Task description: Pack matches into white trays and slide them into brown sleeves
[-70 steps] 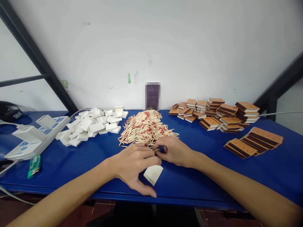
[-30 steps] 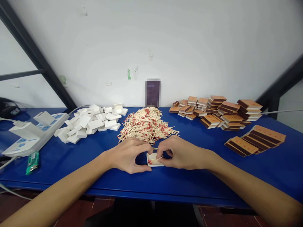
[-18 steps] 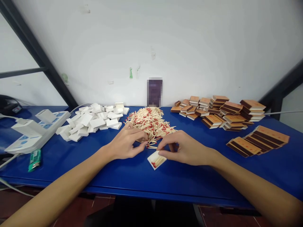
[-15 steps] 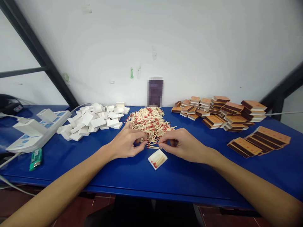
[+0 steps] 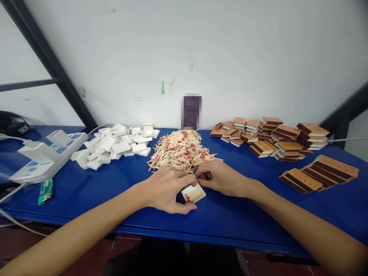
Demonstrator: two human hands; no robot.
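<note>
Only the head view to go on here, clock directions taken from the small white tray (image 5: 199, 194) in the middle, 12 being the wall side. It's set on the blue table (image 5: 230, 220), and some loose matches (image 5: 188, 198) can be seen inside, red heads toward 7 or 8.

The tray is bracketed by the left hand (image 5: 166, 189) from 9, thumb and forefinger spread wide; the far edge looks touched by the forefinger, but no real clasp can be made out. The right hand (image 5: 222, 178) is brought in at about 1, thumb and finger drawn to what looks like a pinch. Can't tell if it's fully closed or if anything's held.

Step-wise, matches are being handled right at the tray, I'd say. A steady tray and a light, precise touch are probably called for.

A big match pile (image 5: 184, 147) is heaped at 12, more white trays (image 5: 107, 143) are piled at 10, orange-and-brown matchboxes (image 5: 286, 132) are stacked around 2, and a power strip (image 5: 43, 168) is parked toward 9.
</note>
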